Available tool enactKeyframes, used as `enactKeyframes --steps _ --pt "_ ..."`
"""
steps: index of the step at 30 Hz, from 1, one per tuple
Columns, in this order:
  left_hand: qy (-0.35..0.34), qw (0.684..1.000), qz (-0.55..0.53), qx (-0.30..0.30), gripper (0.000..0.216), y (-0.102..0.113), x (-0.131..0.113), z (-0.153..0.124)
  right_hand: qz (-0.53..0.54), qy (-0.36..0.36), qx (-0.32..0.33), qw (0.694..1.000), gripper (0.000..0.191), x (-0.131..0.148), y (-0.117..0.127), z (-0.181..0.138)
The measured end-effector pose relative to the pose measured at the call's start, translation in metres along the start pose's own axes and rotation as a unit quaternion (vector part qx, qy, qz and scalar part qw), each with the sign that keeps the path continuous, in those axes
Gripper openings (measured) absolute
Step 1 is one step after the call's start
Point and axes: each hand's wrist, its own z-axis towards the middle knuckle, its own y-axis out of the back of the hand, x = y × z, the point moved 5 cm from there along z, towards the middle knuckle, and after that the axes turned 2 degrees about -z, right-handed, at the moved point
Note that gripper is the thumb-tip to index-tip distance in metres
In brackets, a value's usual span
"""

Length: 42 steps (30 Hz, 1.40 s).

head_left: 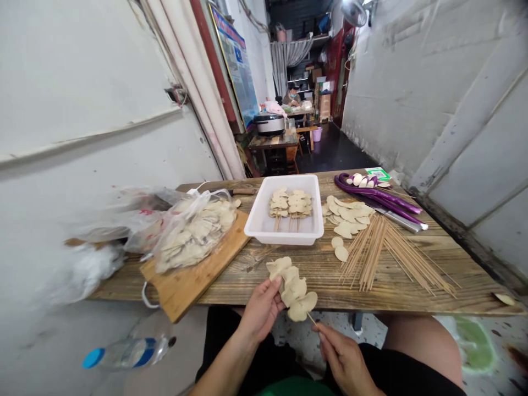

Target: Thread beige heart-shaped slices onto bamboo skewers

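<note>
My right hand (pixel 340 355) pinches the bare lower end of a thin wooden skewer (pixel 312 318) at the table's near edge. Several thin, pale beige slices (pixel 295 290) are threaded on it in a folded row; their exact kind I cannot make out. My left hand (pixel 264 308) has its thumb and fingers closed on the slices near the upper end. Just beyond stands a white plastic tray (pixel 252 223) with finished-looking skewers of slices (pixel 291 203) inside. Right of the tray lie a pile of loose slices (pixel 350 214) and a fanned bundle of bare skewers (pixel 375 250).
On the left, a plastic bag of slices (pixel 198 231) rests on a wooden cutting board (pixel 225 256). Purple eggplants (pixel 383 199) and a knife (pixel 398 221) lie back right. A water bottle (pixel 127 352) is lower left. A person (pixel 292 98) sits at a far table.
</note>
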Motion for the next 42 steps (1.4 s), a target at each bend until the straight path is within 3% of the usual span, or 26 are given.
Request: enactKeyframes --steps 7,10,15,20,22,24,25,29,31,34,38,42 --pt "-0.023 0.999 0.009 0.022 0.041 -0.006 -0.005 -0.004 -0.048 0.011 -0.041 0.998 0.037 -0.001 0.011 0.002" --pt "-0.041 0.999 0.01 0.002 0.046 -0.006 -0.006 -0.003 -0.042 0.007 -0.048 0.998 0.038 -0.003 0.009 0.004" --pt "-0.075 0.996 0.033 -0.037 0.043 0.003 -0.009 0.003 -0.036 0.012 -0.036 0.999 0.04 -0.008 0.002 0.007" --pt "-0.074 0.995 0.066 -0.011 0.047 0.009 -0.003 0.006 -0.045 0.004 -0.046 0.998 0.042 -0.01 0.001 0.008" --pt "-0.109 0.988 0.109 -0.026 0.048 0.015 -0.004 0.005 -0.042 0.011 -0.035 0.998 0.04 -0.007 0.006 0.008" --pt "-0.191 0.96 0.2 -0.054 0.042 0.023 -0.013 0.0 -0.029 0.029 -0.016 0.999 0.035 0.001 0.016 0.01" --pt "-0.246 0.931 0.262 -0.068 0.037 0.027 -0.02 -0.003 -0.022 0.036 -0.013 0.999 0.033 0.007 0.024 0.013" --pt "-0.449 0.741 0.489 -0.102 0.013 0.039 -0.043 -0.015 0.0 0.024 -0.019 1.0 0.027 0.039 0.057 0.041" --pt "-0.479 0.68 0.539 -0.128 0.016 0.046 -0.045 -0.011 0.028 -0.027 -0.023 0.999 0.027 0.055 0.07 0.07" --pt "-0.455 0.66 0.572 -0.174 0.027 0.058 -0.042 0.001 0.111 -0.151 0.019 0.982 0.03 0.067 0.072 0.124" --pt "-0.431 0.659 0.593 -0.171 0.028 0.062 -0.036 0.012 0.096 -0.196 -0.002 0.976 0.022 0.073 0.063 0.204" --pt "-0.423 0.654 0.61 -0.143 0.03 0.062 -0.034 0.014 0.034 -0.259 -0.041 0.964 0.021 0.06 0.041 0.263"
